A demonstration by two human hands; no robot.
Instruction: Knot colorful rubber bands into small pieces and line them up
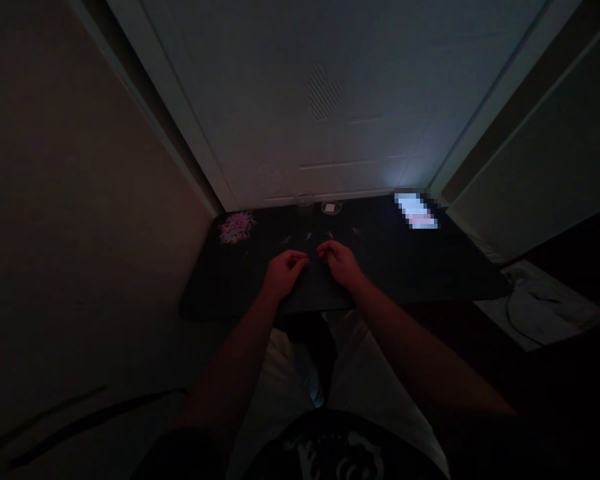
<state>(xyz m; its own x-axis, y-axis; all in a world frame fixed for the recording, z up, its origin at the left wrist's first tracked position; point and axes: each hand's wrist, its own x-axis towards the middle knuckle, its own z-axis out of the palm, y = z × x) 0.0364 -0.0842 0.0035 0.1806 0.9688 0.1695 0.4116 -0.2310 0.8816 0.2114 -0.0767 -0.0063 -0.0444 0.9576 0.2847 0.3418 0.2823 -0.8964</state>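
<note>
Above the near half of a dark tabletop (390, 267), my left hand (283, 272) is closed, thumb and fingertips brought together. My right hand (341, 263) faces it across a small gap, its fingers curled in a similar pinch. Dim light hides what, if anything, either pinch holds. Just beyond the fingertips lie small groups of thin bits: a pale one (308, 236), a pinkish one (329, 235), a darker one (286, 239) and another (357, 231) to the right. A heap of thin pink and purple pieces (237, 227) rests at the far left.
Along the back edge stand a clear round container (305, 200) and a small round dish (331, 208) with a white square. A lit screen (416, 210) glows at the back right. A white panelled door (280, 100) rises behind the table; a wall (105, 200) borders the left.
</note>
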